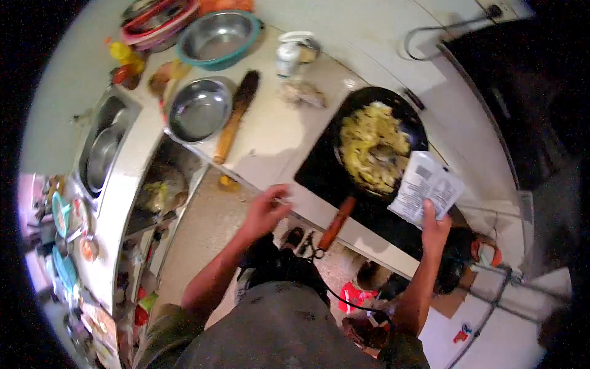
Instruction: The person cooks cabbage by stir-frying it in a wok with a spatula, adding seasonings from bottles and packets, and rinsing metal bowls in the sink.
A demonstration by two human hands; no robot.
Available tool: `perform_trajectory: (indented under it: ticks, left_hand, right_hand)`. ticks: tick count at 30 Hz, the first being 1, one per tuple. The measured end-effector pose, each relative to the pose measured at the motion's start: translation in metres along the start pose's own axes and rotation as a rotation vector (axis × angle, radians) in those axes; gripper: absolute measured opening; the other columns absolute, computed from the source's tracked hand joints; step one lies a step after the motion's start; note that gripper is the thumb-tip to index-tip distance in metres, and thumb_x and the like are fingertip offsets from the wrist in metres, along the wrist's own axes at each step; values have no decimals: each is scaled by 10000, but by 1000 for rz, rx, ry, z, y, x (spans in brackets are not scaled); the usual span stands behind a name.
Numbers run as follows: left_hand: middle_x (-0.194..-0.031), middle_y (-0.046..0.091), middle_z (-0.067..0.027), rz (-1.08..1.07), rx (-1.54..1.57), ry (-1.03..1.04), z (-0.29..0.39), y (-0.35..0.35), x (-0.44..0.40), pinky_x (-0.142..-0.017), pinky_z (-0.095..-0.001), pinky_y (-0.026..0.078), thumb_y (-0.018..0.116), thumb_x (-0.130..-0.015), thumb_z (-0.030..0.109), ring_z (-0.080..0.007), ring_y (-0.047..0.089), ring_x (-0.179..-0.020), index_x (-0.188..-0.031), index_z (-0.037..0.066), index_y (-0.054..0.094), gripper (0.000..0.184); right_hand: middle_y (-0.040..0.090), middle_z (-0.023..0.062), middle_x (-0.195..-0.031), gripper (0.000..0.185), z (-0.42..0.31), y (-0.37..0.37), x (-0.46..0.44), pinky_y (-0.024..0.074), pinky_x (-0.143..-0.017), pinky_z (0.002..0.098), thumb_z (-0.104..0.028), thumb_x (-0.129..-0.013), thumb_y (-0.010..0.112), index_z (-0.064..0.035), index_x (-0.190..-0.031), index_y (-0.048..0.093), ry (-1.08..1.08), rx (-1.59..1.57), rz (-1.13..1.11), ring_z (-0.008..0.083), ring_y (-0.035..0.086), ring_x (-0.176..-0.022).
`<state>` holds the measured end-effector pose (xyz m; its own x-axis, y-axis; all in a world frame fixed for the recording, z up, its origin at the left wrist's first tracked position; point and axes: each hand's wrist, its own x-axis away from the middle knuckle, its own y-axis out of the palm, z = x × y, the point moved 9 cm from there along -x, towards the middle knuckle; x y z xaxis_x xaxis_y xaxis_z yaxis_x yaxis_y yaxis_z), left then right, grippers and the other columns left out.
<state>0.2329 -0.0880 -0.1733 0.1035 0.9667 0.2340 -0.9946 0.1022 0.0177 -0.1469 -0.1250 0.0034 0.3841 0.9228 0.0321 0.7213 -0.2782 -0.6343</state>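
My right hand [434, 222] grips a white printed packet [428, 187] by its lower edge, thumb on the near face. The packet is tilted over the near right rim of a black frying pan [418, 126]. Yellowish chopped food [369, 138] fills the pan, and a dull rounded patch shows in it that I cannot identify. The pan's brown wooden handle [337, 224] points toward me. My left hand [265, 212] hovers by the counter's front edge, left of the handle, with its fingers curled together; anything pinched there is too blurred to name.
The pan sits on a black cooktop [322, 163]. On the counter to the left are a wooden-handled brush [236, 117], a metal bowl [200, 111], a teal-rimmed basin [219, 40] and a white bottle [287, 58]. A sink [114, 114] lies farther left.
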Motion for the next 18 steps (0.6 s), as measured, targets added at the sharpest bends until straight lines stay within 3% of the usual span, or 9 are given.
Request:
perform_trajectory:
  ticks: [1,2,4,6,7,10,14,16,18]
  left_hand:
    - [-1169,578,-105,-44,-97,250,38,14,-6,-898,-347,459,720,-799,179,-224,562,-1042,-1277,75,476,547]
    - [-1225,550,-130,-113,-132,227,73,30,-11,-937,-374,430,744,-775,244,-280,531,-1107,-1325,67,423,660]
    - [-1262,524,-153,-111,-179,472,130,47,-12,-938,-375,426,749,-768,285,-289,519,-1131,-1358,46,377,738]
    - [-1243,532,-174,-148,-176,461,154,55,-19,-954,-387,413,747,-767,314,-306,523,-1124,-1378,24,338,790]
    - [-1166,565,-167,-104,-76,428,157,51,-23,-899,-353,443,723,-798,271,-279,562,-1035,-1310,15,427,644]
    - [-1003,608,-143,-30,30,151,111,22,-44,-791,-314,474,691,-830,204,-220,592,-877,-1165,11,535,417]
    - [-761,606,-100,504,-89,206,-8,-69,-76,-648,-305,477,649,-852,141,-153,563,-672,-944,8,575,178]
    - [-710,581,-102,591,-167,174,-49,-110,-105,-593,-328,450,648,-847,142,-165,526,-609,-865,2,552,171]
    - [-678,562,-117,654,-55,285,-27,-130,-124,-554,-354,422,649,-842,148,-205,516,-565,-832,6,521,192]
  right_hand:
    - [670,72,-892,282,-1,20,-2,477,-728,284,-239,-873,644,32,-953,657,-61,-309,-27,133,593,-772]
    - [626,79,-1054,369,11,32,-2,466,-809,280,-201,-889,618,18,-1179,553,66,-233,-42,149,590,-891]
    - [559,112,-1200,459,30,79,-9,450,-919,350,-178,-894,597,16,-1283,450,16,-634,-125,210,567,-1049]
    - [481,128,-1301,498,2,125,9,387,-1012,423,-159,-906,565,18,-1333,381,69,-859,-246,261,494,-1178]
    - [504,117,-1267,529,4,145,6,416,-950,371,-190,-859,612,2,-1309,408,18,-823,-233,240,518,-1101]
    - [500,114,-1281,592,-16,174,11,396,-971,361,-186,-839,640,-14,-1346,388,-76,-403,-484,228,506,-1125]
    - [549,96,-1254,486,-10,80,-4,388,-971,310,-139,-874,611,-37,-1326,466,-153,-191,-122,178,516,-1125]
    - [543,177,-1214,460,20,19,-12,402,-962,417,-256,-870,636,-41,-1258,515,-345,622,82,322,500,-1111]
    - [505,211,-1261,592,74,-23,-19,361,-998,456,-344,-822,680,-34,-1287,485,-284,831,103,380,460,-1149]
